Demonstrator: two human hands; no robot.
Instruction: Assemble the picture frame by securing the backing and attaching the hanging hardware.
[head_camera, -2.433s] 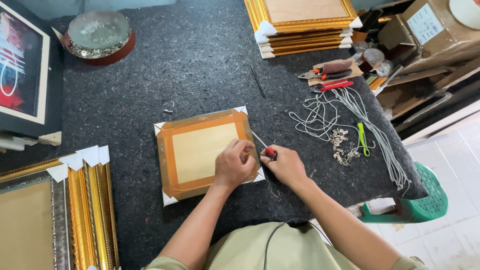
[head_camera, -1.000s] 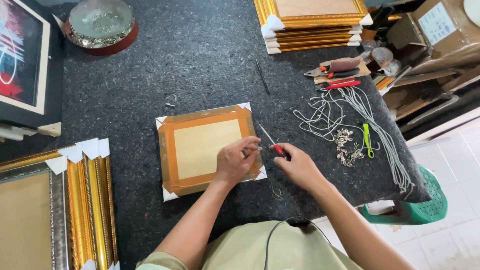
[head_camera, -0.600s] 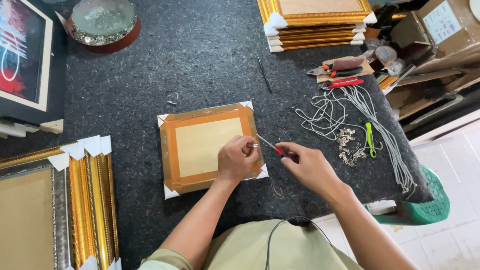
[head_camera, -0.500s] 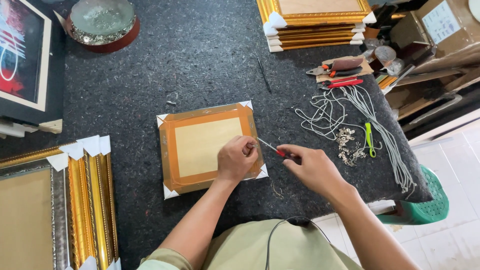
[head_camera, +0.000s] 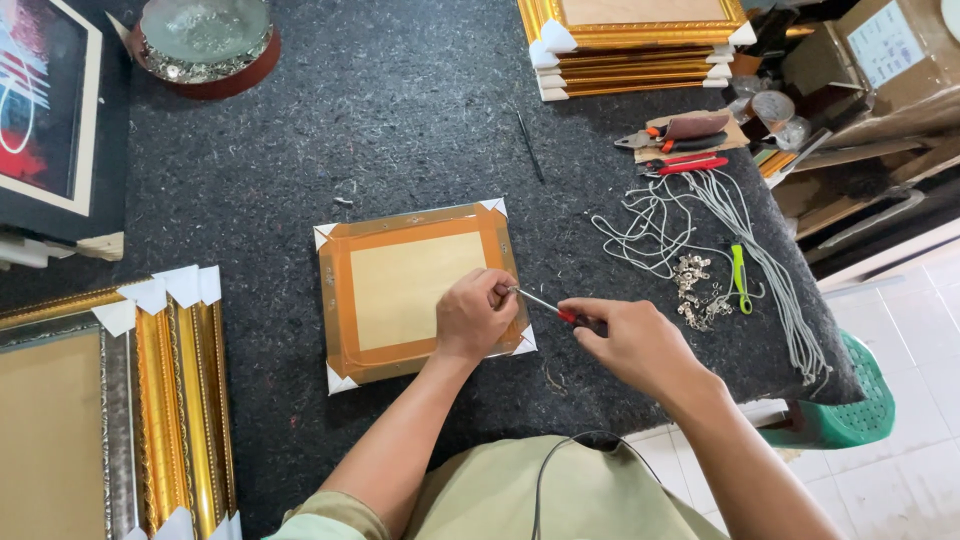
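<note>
Head view: face-down frame, brown-taped backing.

orange-taped tan rectangular frame back with white corner guards lies on the speckled charcoal felt bench; red-handled screwdriver, lime-green clip, grey cord bundle, ornate gold frames.

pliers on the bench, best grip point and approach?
Take the pliers by the red handles, coming from the right, the bench's open edge. They lie flat with the dark jaws pointing left toward the frame stack; the handles trail right, with cord just in front of them.
</note>
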